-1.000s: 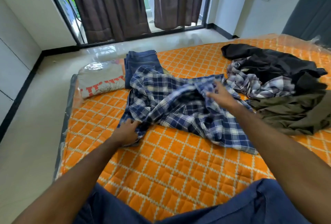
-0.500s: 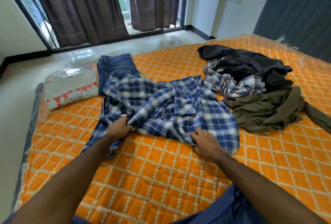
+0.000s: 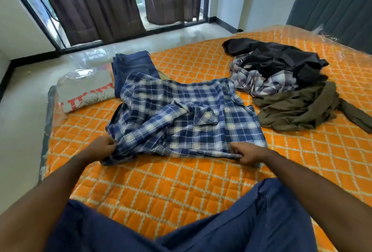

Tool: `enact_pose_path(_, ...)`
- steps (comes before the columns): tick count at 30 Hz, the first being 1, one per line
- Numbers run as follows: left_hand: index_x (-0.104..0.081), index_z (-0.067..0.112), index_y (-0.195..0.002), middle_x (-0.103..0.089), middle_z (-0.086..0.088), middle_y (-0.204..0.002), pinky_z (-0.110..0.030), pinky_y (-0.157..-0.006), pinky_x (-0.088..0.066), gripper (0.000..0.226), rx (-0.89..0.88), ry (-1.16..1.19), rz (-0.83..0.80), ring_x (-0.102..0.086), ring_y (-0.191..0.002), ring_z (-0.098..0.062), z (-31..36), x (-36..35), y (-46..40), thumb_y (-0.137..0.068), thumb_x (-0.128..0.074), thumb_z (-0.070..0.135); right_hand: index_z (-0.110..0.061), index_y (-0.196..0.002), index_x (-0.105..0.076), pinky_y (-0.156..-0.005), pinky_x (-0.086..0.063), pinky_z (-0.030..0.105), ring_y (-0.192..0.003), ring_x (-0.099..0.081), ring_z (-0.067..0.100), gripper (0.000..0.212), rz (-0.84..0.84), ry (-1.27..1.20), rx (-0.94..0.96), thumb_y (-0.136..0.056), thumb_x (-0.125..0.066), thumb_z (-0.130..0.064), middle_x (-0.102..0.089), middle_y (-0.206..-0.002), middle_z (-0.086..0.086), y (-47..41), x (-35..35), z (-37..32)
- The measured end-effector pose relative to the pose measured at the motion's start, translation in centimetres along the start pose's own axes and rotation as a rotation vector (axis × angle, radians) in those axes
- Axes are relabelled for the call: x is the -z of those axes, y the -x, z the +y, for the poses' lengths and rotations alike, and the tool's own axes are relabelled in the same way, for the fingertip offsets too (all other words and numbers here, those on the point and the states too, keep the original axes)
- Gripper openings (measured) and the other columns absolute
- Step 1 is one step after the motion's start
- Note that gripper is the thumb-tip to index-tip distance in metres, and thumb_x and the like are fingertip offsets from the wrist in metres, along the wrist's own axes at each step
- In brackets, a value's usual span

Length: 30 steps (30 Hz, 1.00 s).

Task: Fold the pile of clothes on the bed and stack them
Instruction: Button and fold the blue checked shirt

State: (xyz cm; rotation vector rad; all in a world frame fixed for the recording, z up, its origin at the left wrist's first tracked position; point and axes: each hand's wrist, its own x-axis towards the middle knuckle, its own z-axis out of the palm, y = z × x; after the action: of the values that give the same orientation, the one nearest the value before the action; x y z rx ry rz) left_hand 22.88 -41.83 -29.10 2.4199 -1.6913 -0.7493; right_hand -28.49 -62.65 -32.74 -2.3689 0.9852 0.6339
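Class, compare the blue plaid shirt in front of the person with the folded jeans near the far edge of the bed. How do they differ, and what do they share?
The blue plaid shirt is checked in blue and white; the jeans are plain blue denim. The shirt lies spread and rumpled; the jeans lie folded. The left hand and right hand each grip the shirt's near edge; neither hand touches the jeans. Both rest on the orange quilted bed.
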Motion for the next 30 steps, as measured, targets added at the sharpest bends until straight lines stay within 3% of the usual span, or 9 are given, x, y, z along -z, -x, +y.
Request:
enact_pose_path(4,-0.035,0.016,-0.066,-0.038,-0.005,-0.068,-0.033,-0.061,-0.026,0.023,0.055,-0.335,-0.34,-0.033,-0.061,-0.02,1.4,-1.1,0.6,-0.079,-0.054,0.015,-0.027,-0.081,-0.057,-0.061,-0.041,0.036,-0.068,-0.049,0.014,0.014,-0.076,0.001,-0.077,-0.092,-0.063,-0.021,-0.052,-0.077,-0.005,0.7,-0.3,-1.0)
enact_pose_path(7,-0.042,0.014,-0.07,-0.043,-0.004,-0.071,-0.032,-0.06,-0.03,0.021,0.103,-0.408,-0.441,-0.037,-0.062,-0.021,3.5,-0.8,0.8,-0.082,-0.059,0.015,-0.022,-0.066,-0.058,-0.063,-0.041,0.039,-0.06,-0.046,0.016,0.039,-0.182,-0.076,-0.073,-0.09,-0.067,-0.052,-0.051,-0.062,-0.006,1.6,0.1,-1.0)
enact_pose_path(9,-0.049,0.015,-0.074,-0.049,-0.002,-0.072,-0.031,-0.06,-0.033,0.021,0.089,-0.395,-0.476,-0.042,-0.062,-0.019,3.3,-1.0,0.9,-0.08,-0.066,0.025,-0.025,-0.078,-0.07,-0.066,-0.046,0.039,-0.067,-0.054,0.017,0.021,-0.184,-0.034,-0.076,-0.085,-0.063,-0.043,-0.06,-0.072,-0.006,2.2,0.0,-1.2)
enact_pose_path(11,-0.052,0.016,-0.076,-0.052,0.0,-0.072,-0.031,-0.059,-0.036,0.03,0.006,-0.26,-0.4,-0.046,-0.062,-0.016,2.5,-1.2,1.1,-0.078,-0.069,0.041,-0.021,-0.104,-0.074,-0.07,-0.05,0.037,-0.075,-0.059,0.017,0.026,-0.122,-0.006,-0.052,-0.085,-0.057,-0.024,-0.067,-0.087,-0.003,2.3,-0.5,-0.9)
enact_pose_path(17,-0.058,0.0,-0.08,-0.05,-0.01,-0.073,-0.034,-0.062,-0.037,0.033,-0.073,0.415,-0.064,-0.047,-0.064,-0.022,2.0,0.6,2.5,-0.078,-0.064,0.032,-0.01,-0.075,-0.044,-0.064,-0.027,0.036,-0.066,-0.038,0.022,0.023,0.117,-0.131,-0.072,-0.098,-0.048,-0.007,-0.042,-0.075,0.011,1.8,0.2,0.8)
enact_pose_path(21,-0.051,0.008,-0.075,-0.042,-0.01,-0.071,-0.028,-0.052,-0.031,0.017,-0.045,0.589,0.035,-0.036,-0.065,-0.027,2.2,1.8,1.9,-0.084,-0.063,0.015,-0.012,-0.069,-0.045,-0.065,-0.029,0.036,-0.058,-0.032,0.018,0.03,0.041,-0.225,-0.066,-0.098,-0.05,-0.007,-0.039,-0.065,0.005,1.1,1.8,1.6)
enact_pose_path(23,-0.057,0.004,-0.074,-0.05,-0.013,-0.072,-0.024,-0.048,-0.036,0.015,-0.024,0.637,0.05,-0.044,-0.068,-0.03,2.3,2.5,1.1,-0.087,-0.063,0.009,-0.018,-0.059,-0.037,-0.064,-0.027,0.037,-0.054,-0.026,0.016,0.04,-0.033,-0.26,-0.012,-0.093,-0.053,-0.004,-0.031,-0.059,0.0,0.6,3.2,1.6)
enact_pose_path(26,-0.069,0.015,-0.073,-0.063,-0.007,-0.072,-0.027,-0.057,-0.047,0.009,-0.033,0.746,0.105,-0.06,-0.068,-0.025,3.4,4.1,-1.2,-0.082,-0.067,0.014,-0.018,-0.06,-0.046,-0.064,-0.032,0.034,-0.058,-0.034,0.015,0.021,-0.061,-0.24,-0.033,-0.08,-0.053,-0.016,-0.04,-0.062,0.002,-0.7,6.2,2.4)
enact_pose_path(30,-0.062,0.012,-0.095,-0.062,-0.006,-0.086,-0.026,-0.067,-0.048,0.008,-0.069,0.855,0.406,-0.06,-0.08,-0.018,4.9,5.8,-5.3,-0.099,-0.064,0.019,-0.019,-0.081,-0.059,-0.068,-0.041,0.036,-0.077,-0.058,0.022,0.022,0.455,-0.464,-0.125,-0.088,-0.057,-0.04,-0.061,-0.08,0.002,-2.5,9.9,5.0)
